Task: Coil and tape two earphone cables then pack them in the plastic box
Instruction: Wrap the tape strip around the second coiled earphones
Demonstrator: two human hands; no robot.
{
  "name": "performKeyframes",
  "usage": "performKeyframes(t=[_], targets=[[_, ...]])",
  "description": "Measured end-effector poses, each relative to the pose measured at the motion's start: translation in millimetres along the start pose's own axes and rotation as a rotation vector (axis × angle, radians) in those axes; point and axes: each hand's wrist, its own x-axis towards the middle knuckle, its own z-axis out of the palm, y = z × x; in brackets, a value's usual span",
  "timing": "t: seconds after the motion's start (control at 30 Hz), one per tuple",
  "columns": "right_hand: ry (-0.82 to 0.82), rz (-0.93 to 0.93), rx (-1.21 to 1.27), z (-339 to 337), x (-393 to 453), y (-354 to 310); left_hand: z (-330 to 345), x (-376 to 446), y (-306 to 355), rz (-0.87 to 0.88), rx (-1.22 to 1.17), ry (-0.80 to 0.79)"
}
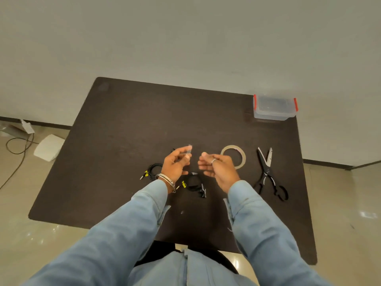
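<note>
Dark wooden table (127, 141) against white wall (185, 38); left hand (175, 164) pinching tape strip (188, 150); right hand (216, 166) loosely curled, empty.

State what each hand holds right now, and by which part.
The left hand pinches a short strip of clear tape by its lower end, between thumb and fingertips. The right hand holds nothing; its fingers are loosely curled.

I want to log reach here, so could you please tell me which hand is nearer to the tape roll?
Right. The right hand overlaps the tape roll's near-left edge in the picture; the left hand is farther left, pinching a tape strip.
</note>
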Motion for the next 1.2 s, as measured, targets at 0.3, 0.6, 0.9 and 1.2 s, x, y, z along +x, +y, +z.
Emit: performKeyframes(t=[0.3,0.6,0.9,1.2], targets=[[-0.096,0.207,0.07,80.3,11.4,-7.5,-57.5,-4.5,-2.4,0.115,0.176,-0.074],[0.195,0.171,0.28,84.0,31.6,-3.7,-133.2,6.5,-24.1,-0.079,0.148,0.232],[-0.128,-0.083,-0.153,97.7,39.5,5.6,-138.3,30.3,-22.8,-0.181,0.842,0.099],[-0.21,-0.189,-0.331,117.6,41.3,20.7,-111.2,37.2,-20.9,-0.312,1.061,0.074]])
